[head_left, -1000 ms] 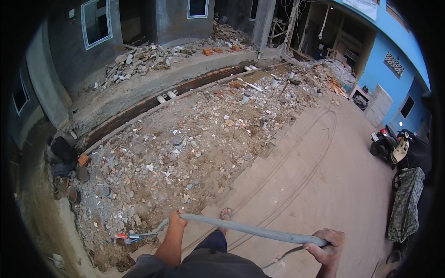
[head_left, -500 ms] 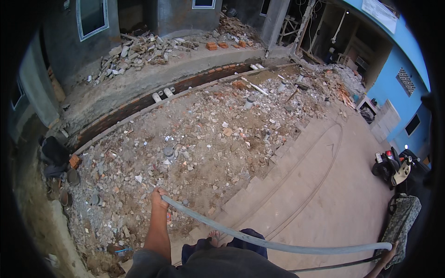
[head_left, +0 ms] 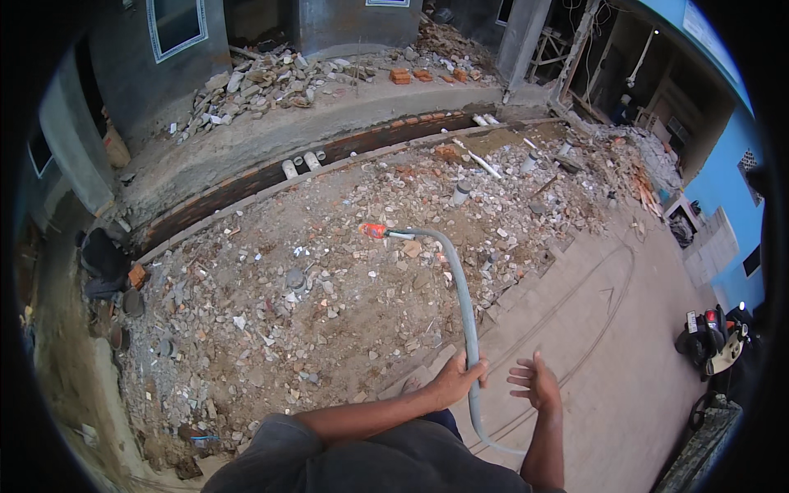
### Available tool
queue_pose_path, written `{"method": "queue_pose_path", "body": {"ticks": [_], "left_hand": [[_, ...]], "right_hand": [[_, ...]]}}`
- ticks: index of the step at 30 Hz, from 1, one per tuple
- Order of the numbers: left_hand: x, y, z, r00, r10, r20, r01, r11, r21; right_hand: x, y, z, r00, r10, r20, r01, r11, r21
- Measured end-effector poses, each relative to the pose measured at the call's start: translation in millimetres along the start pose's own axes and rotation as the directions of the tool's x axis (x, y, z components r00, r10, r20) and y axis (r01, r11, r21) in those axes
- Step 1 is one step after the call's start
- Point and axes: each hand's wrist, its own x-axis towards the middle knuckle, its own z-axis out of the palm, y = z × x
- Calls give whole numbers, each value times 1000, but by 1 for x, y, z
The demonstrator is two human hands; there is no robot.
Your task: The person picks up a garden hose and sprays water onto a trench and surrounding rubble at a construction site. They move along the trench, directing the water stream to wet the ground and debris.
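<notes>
Grey hose (head_left: 466,304): red end (head_left: 374,230) now swung forward
Left hand (head_left: 459,380): sole grip on hose
Right hand (head_left: 539,383): released, spread (empty)

You have no readable words or numbers here: the white plate (head_left: 691,322) on the motorbike (head_left: 726,352) to your right is too small to make out, as are the fine marks on the window frame (head_left: 182,50) at your upper left

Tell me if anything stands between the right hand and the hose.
Only the left hand, gripping the hose level with the open right hand; above and below that grip, nothing visible blocks the way.
</notes>
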Motion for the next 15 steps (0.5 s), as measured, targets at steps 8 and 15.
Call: {"method": "queue_pose_path", "body": {"ticks": [8,15], "left_hand": [[135,11,-6,945,-195,263,-27,755,655],[262,77,-176,897,-442,25,425,876,227]], "right_hand": [[150,-237,109,944,-180,278,15,861,508],[201,-249,112,847,-452,278,352,871,344]]}}
